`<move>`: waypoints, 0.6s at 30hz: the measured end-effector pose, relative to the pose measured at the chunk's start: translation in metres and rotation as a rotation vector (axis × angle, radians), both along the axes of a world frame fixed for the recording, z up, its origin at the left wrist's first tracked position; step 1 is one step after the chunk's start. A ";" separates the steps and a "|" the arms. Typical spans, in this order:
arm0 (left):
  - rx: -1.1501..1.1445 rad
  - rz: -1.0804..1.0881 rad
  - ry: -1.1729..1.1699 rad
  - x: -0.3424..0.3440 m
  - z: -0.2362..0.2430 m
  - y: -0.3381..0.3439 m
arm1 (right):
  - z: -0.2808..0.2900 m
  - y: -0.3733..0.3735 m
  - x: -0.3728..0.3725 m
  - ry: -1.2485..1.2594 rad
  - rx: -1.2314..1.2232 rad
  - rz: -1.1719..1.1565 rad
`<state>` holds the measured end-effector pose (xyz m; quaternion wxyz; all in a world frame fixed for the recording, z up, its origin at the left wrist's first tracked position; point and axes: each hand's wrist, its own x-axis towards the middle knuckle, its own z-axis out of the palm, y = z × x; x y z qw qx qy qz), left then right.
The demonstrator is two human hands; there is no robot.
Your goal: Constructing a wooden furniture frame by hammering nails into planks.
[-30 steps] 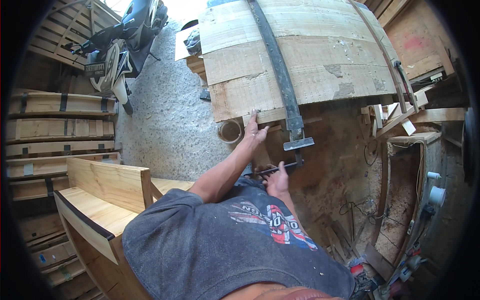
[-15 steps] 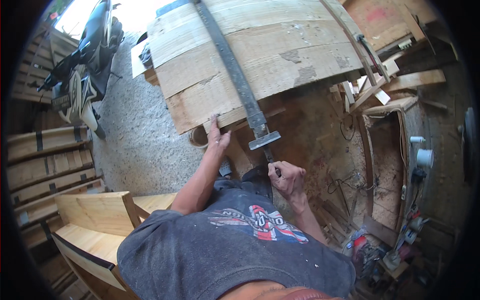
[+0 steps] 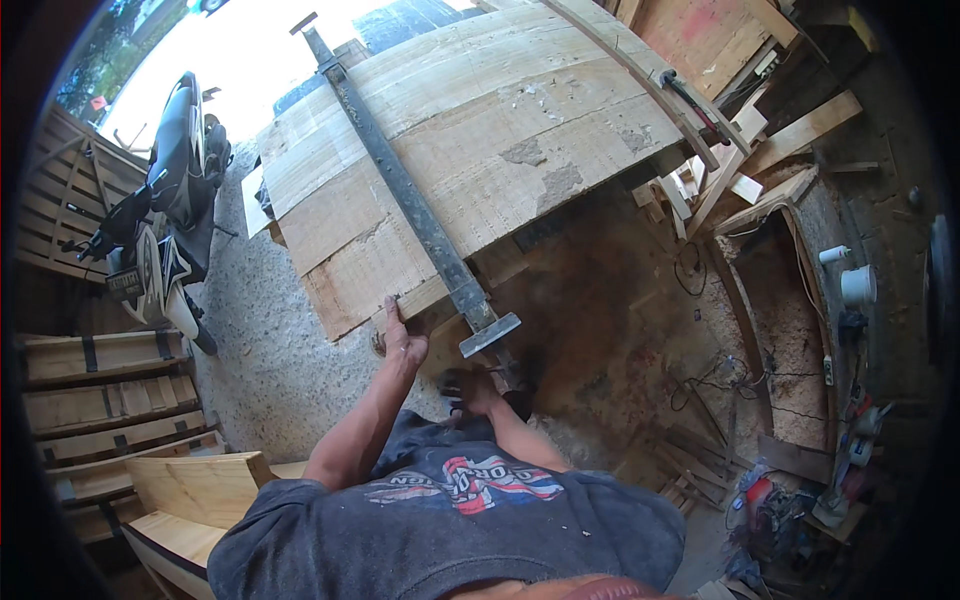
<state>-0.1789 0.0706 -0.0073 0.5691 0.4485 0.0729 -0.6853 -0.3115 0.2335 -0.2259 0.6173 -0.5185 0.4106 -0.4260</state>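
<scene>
A long metal bar clamp (image 3: 405, 195) lies across a wide panel of pale wooden planks (image 3: 500, 120). Its near end carries a flat cross-shaped jaw (image 3: 490, 335) that overhangs the panel's near edge. My left hand (image 3: 403, 345) grips the edge of the nearest plank (image 3: 350, 285), one digit on top and the other fingers partly hidden below, just left of the clamp. Below the jaw, near my body, my right hand (image 3: 472, 390) is low and in shadow. Its fingers are dark and blurred, so what they touch cannot be made out.
A motorbike (image 3: 175, 200) stands on the rough concrete floor at the left. Slatted wooden pieces (image 3: 105, 355) are stacked below it, beside a wooden box-like piece (image 3: 200, 490) by my left elbow. Offcuts (image 3: 740, 170) and a sawdust-covered wooden frame (image 3: 780, 300) lie to the right.
My right hand has come off the clamp's screw handle and moved left and lower. My left hand stays at the plank edge. The view has shifted, bringing in the clamp's far end.
</scene>
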 end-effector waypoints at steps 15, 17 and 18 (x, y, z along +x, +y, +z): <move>-0.214 -0.047 -1.323 0.122 0.055 0.000 | 0.208 -0.031 0.012 1.125 -0.369 0.028; -0.159 0.291 -1.620 0.123 0.032 -0.037 | 0.196 -0.059 0.013 1.304 -0.352 0.162; -0.159 0.287 -1.613 0.118 0.015 -0.063 | 0.176 -0.065 0.007 1.452 -0.116 0.385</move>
